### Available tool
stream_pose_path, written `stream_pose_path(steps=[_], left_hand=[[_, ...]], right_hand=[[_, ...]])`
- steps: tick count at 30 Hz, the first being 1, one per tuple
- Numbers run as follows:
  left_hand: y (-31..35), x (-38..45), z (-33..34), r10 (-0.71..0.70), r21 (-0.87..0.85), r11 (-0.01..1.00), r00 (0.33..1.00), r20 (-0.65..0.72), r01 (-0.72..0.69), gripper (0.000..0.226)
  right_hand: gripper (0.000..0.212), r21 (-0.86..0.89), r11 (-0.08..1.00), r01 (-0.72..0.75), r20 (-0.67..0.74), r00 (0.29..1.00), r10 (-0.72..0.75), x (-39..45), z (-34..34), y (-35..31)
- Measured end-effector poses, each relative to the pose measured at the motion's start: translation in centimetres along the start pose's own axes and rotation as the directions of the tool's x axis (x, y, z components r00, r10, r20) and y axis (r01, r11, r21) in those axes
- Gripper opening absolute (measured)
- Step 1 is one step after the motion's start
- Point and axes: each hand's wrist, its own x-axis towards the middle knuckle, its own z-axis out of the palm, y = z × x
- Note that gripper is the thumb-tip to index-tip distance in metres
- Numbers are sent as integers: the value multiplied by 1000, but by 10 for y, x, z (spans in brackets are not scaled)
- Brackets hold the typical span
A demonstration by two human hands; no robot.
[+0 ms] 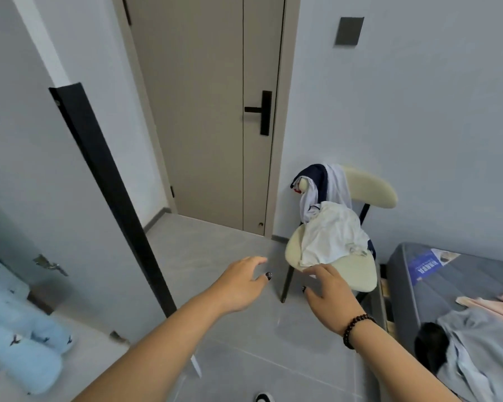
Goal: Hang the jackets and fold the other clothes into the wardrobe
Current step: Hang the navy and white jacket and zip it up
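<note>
Our left hand (241,282) and right hand (328,288) reach out spread, holding nothing. We should gather the white garment (331,236) at the chair (357,271) seat's front edge, lifting evenly.

There is only the one view, taken from the person's head, high up and tilted forward and down across the room. It faces the closed door (204,111) at the far end and, being wide-angle, bends the walls at the edges. Both forearms stretch away from the lens, so the left hand (241,282) and right hand (328,291) sit near the middle, close to the camera. Just beyond the right fingers (320,271) stands the chair (357,271) with clothes (331,233) heaped on it, at mid range. Left of the left fingers (256,261) runs the dark edge of the wardrobe door (111,192). The bed (436,282) fills the lower right corner.
</note>
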Motion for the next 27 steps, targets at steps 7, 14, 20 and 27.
stream_pose_path(steps=[7, 14, 20, 27], left_hand=[[15, 119, 17, 13, -56, 998, 1000, 20, -12, 47], [57, 229, 19, 51, -183, 982, 999, 17, -47, 44], [86, 295, 19, 103, -333, 938, 995, 10, -94, 38], [111, 386, 29, 122, -406, 907, 992, -12, -116, 37]], right_hand=[[35, 19, 999, -51, -18, 999, 51, 93, -24, 54], [30, 45, 990, -132, -108, 985, 136, 162, -84, 105], [31, 69, 979, -192, -103, 975, 198, 212, -115, 139], [27, 144, 971, -191, -76, 976, 204, 297, -135, 189]])
